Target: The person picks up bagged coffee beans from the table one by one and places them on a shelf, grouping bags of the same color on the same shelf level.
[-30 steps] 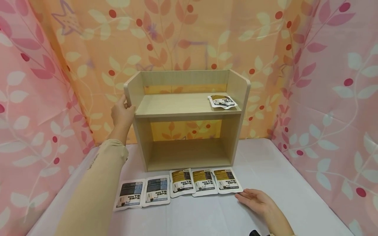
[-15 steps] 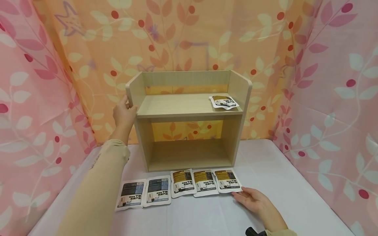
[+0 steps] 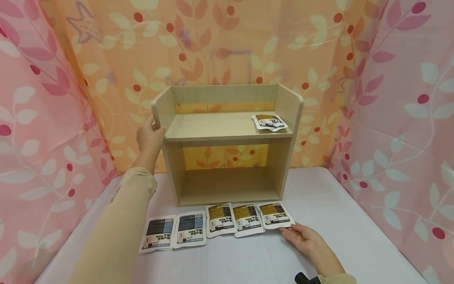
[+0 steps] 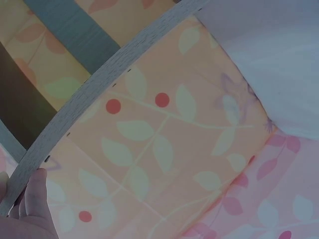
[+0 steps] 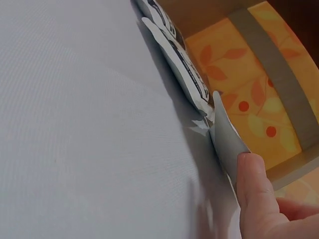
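Note:
A light wooden shelf unit (image 3: 228,138) stands on the table. My left hand (image 3: 149,136) grips the front edge of its left side panel (image 4: 107,69), fingers outside the panel. At the right end of a row lies a white pouch with a gold and black label (image 3: 274,215). My right hand (image 3: 308,240) pinches the near right corner of this pouch. In the right wrist view, the pouch's near edge (image 5: 227,142) is tilted up from the table, showing its plain underside against my fingertip. Another gold-labelled pouch (image 3: 270,122) rests on the upper shelf, at its right end.
Left of the held pouch lie two more gold-labelled pouches (image 3: 220,219) (image 3: 247,218), close against each other. Two blue and black labelled pouches (image 3: 190,228) (image 3: 158,233) lie farther left. A white cloth (image 3: 248,260) covers the table. Flowered curtains (image 3: 400,138) enclose the sides and back.
My right hand has shifted slightly, and the near edge of the rightmost pouch has risen with its fingers. My left hand has stayed on the shelf panel.

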### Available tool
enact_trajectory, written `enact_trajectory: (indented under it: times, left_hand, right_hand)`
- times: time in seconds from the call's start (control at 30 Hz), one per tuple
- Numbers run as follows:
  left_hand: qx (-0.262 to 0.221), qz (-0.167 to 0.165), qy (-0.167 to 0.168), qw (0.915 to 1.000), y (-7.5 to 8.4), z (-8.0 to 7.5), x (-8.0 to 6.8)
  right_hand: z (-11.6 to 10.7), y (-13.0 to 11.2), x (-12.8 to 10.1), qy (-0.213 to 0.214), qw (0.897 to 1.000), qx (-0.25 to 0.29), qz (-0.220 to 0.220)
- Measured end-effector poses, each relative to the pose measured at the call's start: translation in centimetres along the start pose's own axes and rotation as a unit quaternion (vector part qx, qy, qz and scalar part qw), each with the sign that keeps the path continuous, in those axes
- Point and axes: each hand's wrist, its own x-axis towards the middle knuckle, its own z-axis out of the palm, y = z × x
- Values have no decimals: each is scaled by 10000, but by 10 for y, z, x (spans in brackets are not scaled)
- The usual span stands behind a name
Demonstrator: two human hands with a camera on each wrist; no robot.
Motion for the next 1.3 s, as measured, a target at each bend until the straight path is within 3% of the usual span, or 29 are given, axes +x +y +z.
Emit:
enact_trajectory:
  times: [0.2, 0.53, 0.67, 0.93, 1.07, 1.3]
  left_hand:
    - [105, 43, 27, 9999, 0, 1, -1]
    - [-44, -30, -54, 10000, 2, -1, 1]
    - [-85, -176, -246, 9995, 4, -1, 2]
    - [306, -367, -585, 9971, 9, -8, 7]
    - [290, -421, -565, 9971, 10, -7, 10]
    - [438, -338, -453, 9974, 9, -2, 10]
  right_hand:
    - [1, 0, -4, 74, 9992, -320, -245]
    - [2, -1, 4, 255, 9991, -302, -141]
    - [1, -2, 4, 180, 9991, -346, -176]
    - [1, -5, -4, -205, 9995, -187, -177]
    - [2, -5, -7, -244, 9994, -93, -235]
    - [3, -7, -11, -456, 9977, -383, -330]
